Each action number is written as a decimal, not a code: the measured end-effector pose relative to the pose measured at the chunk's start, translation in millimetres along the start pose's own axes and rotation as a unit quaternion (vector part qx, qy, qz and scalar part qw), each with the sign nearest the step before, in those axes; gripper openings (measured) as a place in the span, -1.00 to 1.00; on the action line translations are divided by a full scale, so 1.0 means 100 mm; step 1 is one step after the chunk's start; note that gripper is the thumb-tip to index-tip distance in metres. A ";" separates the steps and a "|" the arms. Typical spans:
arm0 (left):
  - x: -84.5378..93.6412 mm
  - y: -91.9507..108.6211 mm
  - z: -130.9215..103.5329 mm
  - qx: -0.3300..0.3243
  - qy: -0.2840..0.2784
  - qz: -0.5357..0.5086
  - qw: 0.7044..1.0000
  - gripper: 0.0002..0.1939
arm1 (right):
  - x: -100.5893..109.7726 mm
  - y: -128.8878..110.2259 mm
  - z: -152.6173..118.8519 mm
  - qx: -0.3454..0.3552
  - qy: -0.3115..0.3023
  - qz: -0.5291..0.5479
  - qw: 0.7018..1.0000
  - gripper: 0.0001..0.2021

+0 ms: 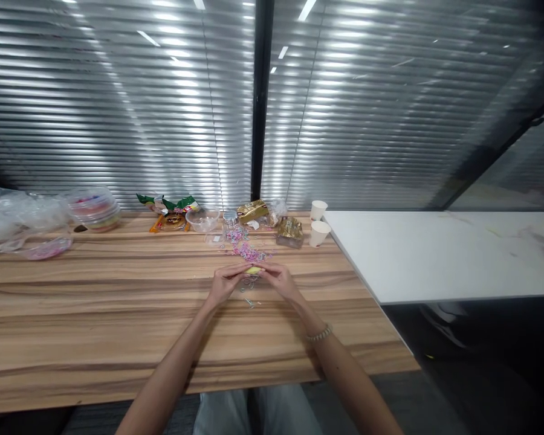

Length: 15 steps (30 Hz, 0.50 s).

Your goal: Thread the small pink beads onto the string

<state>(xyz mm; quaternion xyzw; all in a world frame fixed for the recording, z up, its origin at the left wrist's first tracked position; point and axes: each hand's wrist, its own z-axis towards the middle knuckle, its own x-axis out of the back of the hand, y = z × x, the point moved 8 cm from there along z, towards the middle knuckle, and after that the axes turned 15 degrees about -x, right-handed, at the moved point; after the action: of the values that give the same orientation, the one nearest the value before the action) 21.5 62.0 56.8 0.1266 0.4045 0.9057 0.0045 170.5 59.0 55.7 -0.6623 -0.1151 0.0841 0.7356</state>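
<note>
Between my fingertips is a small yellow piece (254, 270), held just above the wooden table; its exact kind is too small to make out. My left hand (226, 283) pinches it from the left. From the other side, my right hand (280, 280) grips it too, a beaded bracelet (320, 334) on that wrist. Beyond the hands lies a scattered heap of pink, purple and white beads (252, 252), spilling from a clear jar (231, 225). Little metal rings (250, 281) are under the fingers, and tiny pale-green bits (249, 303) lie nearer me.
Along the back stand two paper cups (320, 234), gold packets (290, 231), a clear plastic bowl (202, 220) and green snack wrappers (167, 204). Stacked lidded tubs (94, 209) and plastic bags (22, 214) sit at left. A white table (435, 254) adjoins on the right.
</note>
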 end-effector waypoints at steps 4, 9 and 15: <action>-0.01 0.05 0.02 0.008 -0.004 -0.005 1.000 -0.74 | 0.01 0.03 0.01 -0.007 0.000 0.013 1.000 -0.68; 0.00 0.04 0.01 0.010 0.001 -0.007 1.000 -0.74 | 0.02 0.00 0.01 -0.009 0.008 0.018 1.000 -0.68; 0.03 -0.01 0.01 0.024 0.016 -0.005 1.000 -0.75 | 0.06 0.04 0.03 -0.034 0.025 0.062 0.997 -0.67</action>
<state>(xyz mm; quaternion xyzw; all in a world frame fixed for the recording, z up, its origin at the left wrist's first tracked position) 18.5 63.4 57.7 0.1099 0.4271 0.8975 -0.0003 175.0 64.1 52.0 -0.6948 -0.0586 0.1093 0.7085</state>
